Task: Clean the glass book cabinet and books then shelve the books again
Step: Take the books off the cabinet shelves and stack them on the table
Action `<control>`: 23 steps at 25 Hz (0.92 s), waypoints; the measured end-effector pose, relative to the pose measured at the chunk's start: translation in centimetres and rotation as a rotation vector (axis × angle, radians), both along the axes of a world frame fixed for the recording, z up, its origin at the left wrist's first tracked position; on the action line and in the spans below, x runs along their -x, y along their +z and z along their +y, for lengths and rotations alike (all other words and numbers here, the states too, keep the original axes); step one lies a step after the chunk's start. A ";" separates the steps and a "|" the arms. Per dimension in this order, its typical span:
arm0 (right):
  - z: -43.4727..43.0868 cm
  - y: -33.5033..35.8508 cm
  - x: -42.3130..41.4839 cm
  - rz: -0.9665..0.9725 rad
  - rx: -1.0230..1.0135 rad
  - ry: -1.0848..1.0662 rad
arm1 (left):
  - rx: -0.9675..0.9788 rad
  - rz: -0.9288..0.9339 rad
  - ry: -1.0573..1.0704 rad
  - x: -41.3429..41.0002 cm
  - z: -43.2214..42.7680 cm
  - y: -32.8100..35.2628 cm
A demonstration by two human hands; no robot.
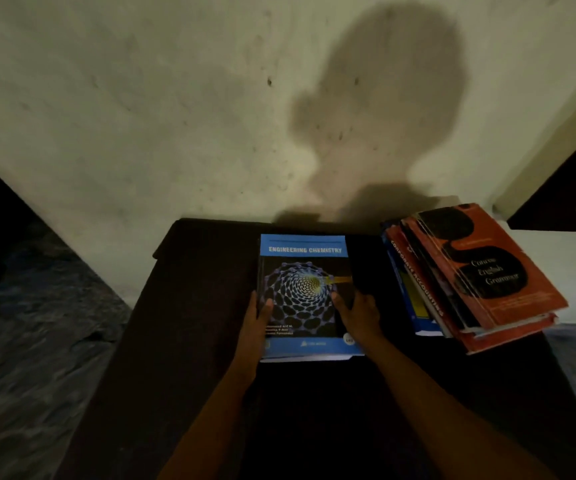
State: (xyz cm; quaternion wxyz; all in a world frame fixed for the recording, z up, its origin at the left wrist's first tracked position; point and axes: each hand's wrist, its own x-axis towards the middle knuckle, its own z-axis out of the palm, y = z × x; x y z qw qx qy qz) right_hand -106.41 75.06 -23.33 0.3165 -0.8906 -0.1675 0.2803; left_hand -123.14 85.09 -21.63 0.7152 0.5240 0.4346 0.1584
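Two hands hold one blue book (305,271), which lies flat and face up on a dark table (193,306), near the table's far edge and roughly in the middle of its width. Its cover reads "Engineering Chemistry" and its long sides run away from the person. The left hand (257,327) grips the book's left edge at the lower half, thumb laid over the cover and the fingers down along the side. The right hand (359,313) grips the right edge at about the same height, thumb on the cover; its fingers lie off the edge in the dark, and how far they curl under cannot be told. White page edges show beneath the book's near edge.

One stack (414,299) of books sits just to the right of the blue book, apart from it, at the table's right side. It is untidy, its books fanned and turned at an angle, and some overhang the table's edge. At least four books make it up; the exact count cannot be told. A red book (508,271) titled "Course English Grammar" lies on top.

Behind the table rises a pale, stained wall (141,98), which carries one shadow (383,98) of a head and shoulders. Dark floor (37,341) shows to the left.
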 end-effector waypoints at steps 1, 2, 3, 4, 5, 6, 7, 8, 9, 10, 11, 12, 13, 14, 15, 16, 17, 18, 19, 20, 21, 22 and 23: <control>0.3 0.1 -0.1 -0.025 0.041 0.040 | 0.020 -0.010 -0.001 -0.2 0.1 -0.2; 0.5 0.3 -0.2 -0.030 0.082 0.070 | 0.028 -0.022 -0.012 -0.2 0.2 -0.4; 0.5 0.5 -0.4 -0.026 0.092 0.096 | 0.020 -0.027 -0.017 -0.2 0.4 -0.7; 0.4 0.6 -0.6 0.006 0.072 0.111 | 0.016 -0.044 -0.016 -0.1 0.5 -0.6; 0.0 1.1 -0.5 0.040 0.020 0.113 | -0.011 -0.031 -0.006 0.0 0.6 -0.6; -0.7 1.3 -0.1 0.063 -0.032 0.107 | -0.034 -0.018 0.002 0.0 0.5 -0.4; -1.8 1.8 0.5 0.067 -0.088 0.100 | -0.055 0.006 0.022 0.0 0.1 0.0; -3.2 2.2 1.2 0.063 -0.126 0.090 | -0.082 0.037 0.059 0.1 -0.5 0.3; -5.0 2.6 2.1 0.050 -0.148 0.097 | -0.129 0.072 0.092 0.4 -1.5 0.8; -7.1 2.6 2.8 0.051 -0.158 0.100 | -0.190 0.118 0.123 1.0 -2.8 0.9; -9.6 2.7 3.6 0.082 -0.149 0.100 | -0.261 0.166 0.130 1.7 -4.7 1.0; -12.6 2.4 4.2 0.127 -0.145 0.097 | -0.346 0.215 0.114 2.6 -7.1 0.9; -15.8 2.4 4.6 0.153 -0.143 0.100 | -0.414 0.248 0.093 3.5 -9.9 1.0; -18.7 2.6 4.9 0.172 -0.147 0.092 | -0.466 0.267 0.076 4.3 -12.7 1.2; -21.8 2.5 4.8 0.174 -0.152 0.089 | -0.520 0.263 0.055 4.8 -15.6 1.6; -24.8 2.7 4.4 0.158 -0.155 0.090 | -0.566 0.219 0.030 4.8 -18.3 2.1; -28.0 3.2 4.0 0.146 -0.151 0.094 | -0.598 0.163 -0.014 4.4 -21.3 2.9; -32.5 3.7 3.4 0.151 -0.151 0.067 | -0.614 0.104 -0.087 3.4 -25.2 3.3; -37.3 3.9 2.7 0.144 -0.154 0.036 | -0.616 0.058 -0.176 1.9 -29.2 3.6; -42.4 3.5 2.1 0.134 -0.151 -0.016 | -0.587 0.034 -0.270 0.1 -33.4 3.9; -47.9 3.6 1.8 0.097 -0.128 -0.077 | -0.535 0.010 -0.378 -2.1 -38.0 4.0; -52.7 3.2 1.4 0.059 -0.108 -0.134 | -0.462 -0.020 -0.492 -4.5 -41.8 3.9; -57.3 2.5 1.3 0.032 -0.080 -0.222 | -0.360 -0.042 -0.600 -6.7 -45.4 3.7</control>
